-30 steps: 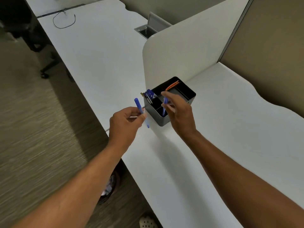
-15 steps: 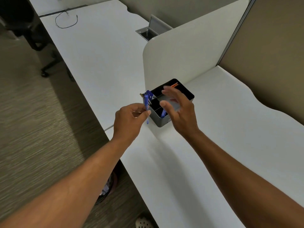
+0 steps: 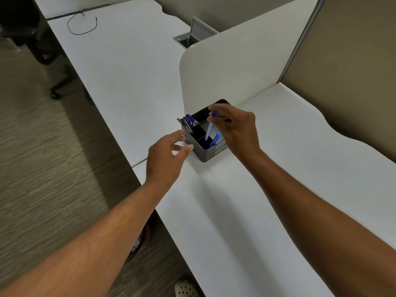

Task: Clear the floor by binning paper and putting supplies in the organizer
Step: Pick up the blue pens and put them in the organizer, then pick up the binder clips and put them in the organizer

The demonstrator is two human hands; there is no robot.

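Right hand (image 3: 236, 130) above the organizer (image 3: 203, 144), thumb and forefinger pinching the top of a clear blue-capped pen (image 3: 209, 127); pen near upright, its lower end down inside the near compartment beside another blue pen (image 3: 215, 140). Left hand (image 3: 166, 156) just left of the organizer, fingers spread loose, holding nothing, thumb tip close to the grey wall; contact unclear. Organizer stands on the white desk (image 3: 246, 211) against the foot of a cream divider panel (image 3: 235, 65). More pens (image 3: 188, 123) lean in its far-left compartment. Brown carpet (image 3: 42, 168) left of desk; looped black cable (image 3: 82, 25) on far desktop.
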